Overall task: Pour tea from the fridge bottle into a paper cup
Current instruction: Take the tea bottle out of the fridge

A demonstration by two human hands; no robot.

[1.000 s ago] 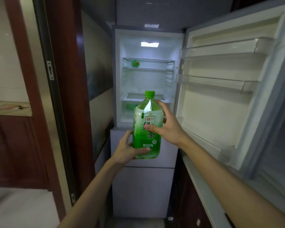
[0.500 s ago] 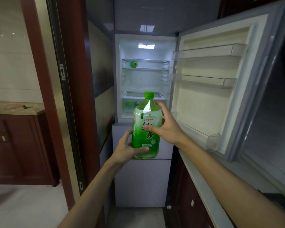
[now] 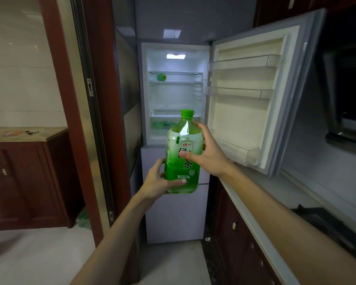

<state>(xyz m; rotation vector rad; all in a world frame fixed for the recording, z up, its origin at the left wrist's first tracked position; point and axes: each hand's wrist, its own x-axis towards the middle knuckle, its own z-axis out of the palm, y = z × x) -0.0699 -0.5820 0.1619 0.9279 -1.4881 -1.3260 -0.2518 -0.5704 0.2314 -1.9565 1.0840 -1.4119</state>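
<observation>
Head view: the tea bottle [image 3: 179, 171] is in the air in front of the open fridge [image 3: 173, 95], gripped between both hands. The left hand [image 3: 156, 182] cups the lower body, with its thumb laid across the front just above the base and its other fingers curled round the far side, mostly hidden. The right hand [image 3: 210, 155] wraps the bottle higher up, thumb across the label at mid-height and fingertips curved over the right shoulder, just below the green cap [image 3: 187, 113]. Both hands are closed on the bottle and hold nothing else.

The step in hand looks like carrying the bottle away from the fridge toward a cup; no paper cup is in view. The bottle is big and looks well filled, so the lower hand should take the weight while the upper one only steadies. The cap is best left on until the bottle is at the cup. The fridge door [image 3: 245, 120] stands wide open just beyond the right fingertips and needs shutting, so one hand must be able to hold the bottle alone first.

The bottle's long axis runs nearly vertical, cap uppermost, with the top leaning slightly right. The label faces the camera.
</observation>
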